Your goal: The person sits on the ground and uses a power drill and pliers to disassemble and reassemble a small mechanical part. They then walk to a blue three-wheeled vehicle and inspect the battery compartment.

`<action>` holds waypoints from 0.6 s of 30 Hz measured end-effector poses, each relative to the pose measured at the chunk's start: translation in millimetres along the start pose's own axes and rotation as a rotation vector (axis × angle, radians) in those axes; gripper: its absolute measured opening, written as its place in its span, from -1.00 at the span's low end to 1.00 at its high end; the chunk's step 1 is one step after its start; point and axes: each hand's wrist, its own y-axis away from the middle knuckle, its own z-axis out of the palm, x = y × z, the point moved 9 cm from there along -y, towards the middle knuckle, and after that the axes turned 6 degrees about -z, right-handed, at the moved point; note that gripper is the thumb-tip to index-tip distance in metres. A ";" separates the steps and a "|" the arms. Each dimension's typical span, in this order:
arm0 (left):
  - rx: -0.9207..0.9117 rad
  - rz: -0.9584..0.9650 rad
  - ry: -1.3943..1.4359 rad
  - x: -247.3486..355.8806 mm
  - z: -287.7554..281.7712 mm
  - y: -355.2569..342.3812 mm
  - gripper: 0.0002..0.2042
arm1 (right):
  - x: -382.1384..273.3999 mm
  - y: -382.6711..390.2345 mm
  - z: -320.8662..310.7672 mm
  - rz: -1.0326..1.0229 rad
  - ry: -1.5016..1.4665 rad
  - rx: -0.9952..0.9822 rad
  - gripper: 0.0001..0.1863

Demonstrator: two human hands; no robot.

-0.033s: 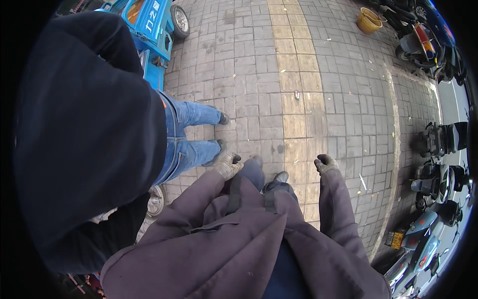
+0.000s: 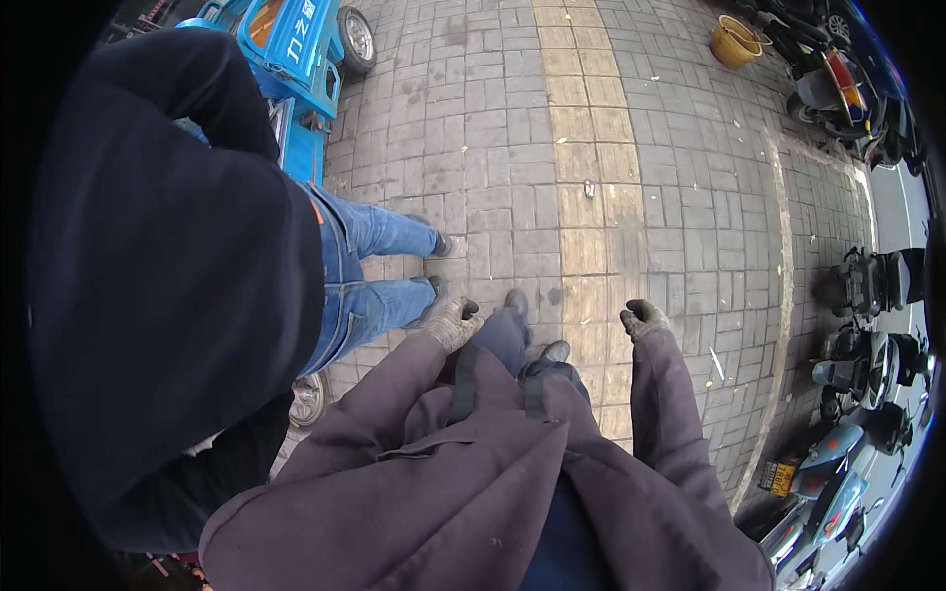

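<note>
My left hand (image 2: 449,326), in a worn grey glove with dark fingertips, hangs in front of my left thigh. Its fingers curl loosely, and nothing shows in them. Out to the right of my body, over the pavement, is my right hand (image 2: 645,320) in a similar glove. A gap shows between its thumb and bent fingers, and it holds nothing visible. Both arms wear brownish-purple sleeves. Below the hands my dark shoes (image 2: 557,352) stand on the paving. A person (image 2: 177,286) in a dark top and blue jeans stands close on my left.
A blue cargo tricycle (image 2: 304,59) stands beyond that person. Yellow tactile paving (image 2: 583,246) runs ahead through grey bricks (image 2: 493,128). A yellow bucket (image 2: 734,44) sits at the far right. Parked scooters (image 2: 867,364) line the right side, and small litter (image 2: 589,189) lies ahead.
My left shoe shows slightly farther forward. The person on my left has shifted a little in view. Both my hands keep nearly the same pose.
</note>
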 end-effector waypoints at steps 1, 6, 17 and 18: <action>0.035 0.020 0.011 16.5 -6.4 -20.2 -0.62 | -8.2 -21.6 -2.9 0.035 0.003 -0.035 -0.53; 0.042 -0.015 0.120 57.1 -35.3 -144.1 -0.63 | -16.2 -87.6 -35.8 0.173 0.025 -0.091 -0.55; 0.207 -0.301 0.470 76.2 -196.2 -313.6 -0.67 | 19.6 -247.4 -67.8 0.609 -0.166 -0.079 -0.66; 0.200 -0.354 0.435 72.7 -207.1 -328.4 -0.64 | 18.1 -275.2 -59.3 0.614 -0.162 -0.082 -0.66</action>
